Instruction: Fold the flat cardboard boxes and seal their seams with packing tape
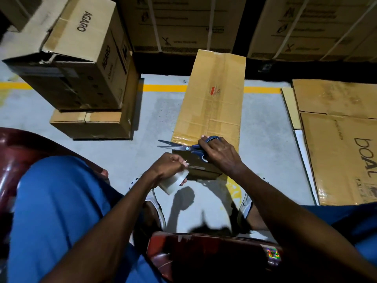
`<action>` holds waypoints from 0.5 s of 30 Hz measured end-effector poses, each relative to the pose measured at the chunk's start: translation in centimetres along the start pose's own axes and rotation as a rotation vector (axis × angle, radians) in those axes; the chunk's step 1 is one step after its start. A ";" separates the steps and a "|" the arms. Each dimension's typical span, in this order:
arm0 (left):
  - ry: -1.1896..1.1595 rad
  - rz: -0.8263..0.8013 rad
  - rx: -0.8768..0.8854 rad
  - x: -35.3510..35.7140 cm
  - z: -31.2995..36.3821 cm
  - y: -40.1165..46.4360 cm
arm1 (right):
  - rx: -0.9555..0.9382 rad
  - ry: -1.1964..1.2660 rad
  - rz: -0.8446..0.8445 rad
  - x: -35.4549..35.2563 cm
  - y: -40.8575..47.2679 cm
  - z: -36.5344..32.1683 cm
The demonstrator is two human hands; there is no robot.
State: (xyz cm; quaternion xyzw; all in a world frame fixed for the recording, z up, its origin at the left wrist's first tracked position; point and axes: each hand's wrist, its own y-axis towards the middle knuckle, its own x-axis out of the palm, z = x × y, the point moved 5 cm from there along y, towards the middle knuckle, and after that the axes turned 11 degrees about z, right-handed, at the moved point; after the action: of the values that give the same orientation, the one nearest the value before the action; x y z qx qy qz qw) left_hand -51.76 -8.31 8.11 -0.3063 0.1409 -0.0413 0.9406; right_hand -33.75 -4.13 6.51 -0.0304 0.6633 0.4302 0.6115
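A long folded brown cardboard box (212, 103) lies on the grey floor in front of me, clear tape shining along its near end. My right hand (220, 153) grips blue-handled scissors (183, 147) over the box's near edge, blades slightly apart and pointing left. Just below, my left hand (169, 165) holds a roll of clear packing tape (173, 183) beside the box's near end face.
Stacked brown boxes marked AGARO (81, 64) stand at the left. Flat cardboard sheets (338, 139) lie on the floor at the right. Large strapped cartons (183, 23) line the back. A yellow floor line (163, 87) crosses behind. I sit on a red plastic chair (204, 254).
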 end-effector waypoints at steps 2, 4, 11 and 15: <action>0.048 -0.034 0.066 -0.4 1.9 -1.3 | 0.076 0.075 -0.088 -0.3 0.2 0.2; 0.074 -0.066 0.133 -0.5 3.7 -2.8 | 0.249 0.223 -0.174 -0.9 0.7 1.1; 0.001 -0.053 0.184 -1.7 5.7 -5.3 | 1.073 1.141 -0.139 -5.3 1.6 2.8; 0.020 -0.023 0.239 -0.3 6.7 -4.1 | 1.238 1.338 -0.196 -7.4 2.0 0.8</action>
State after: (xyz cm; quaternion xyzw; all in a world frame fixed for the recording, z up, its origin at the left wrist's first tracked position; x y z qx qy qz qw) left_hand -50.10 -7.77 15.74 -0.1933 0.1410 -0.0717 0.9683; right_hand -32.40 -6.03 13.86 0.0039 0.9857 -0.1633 0.0406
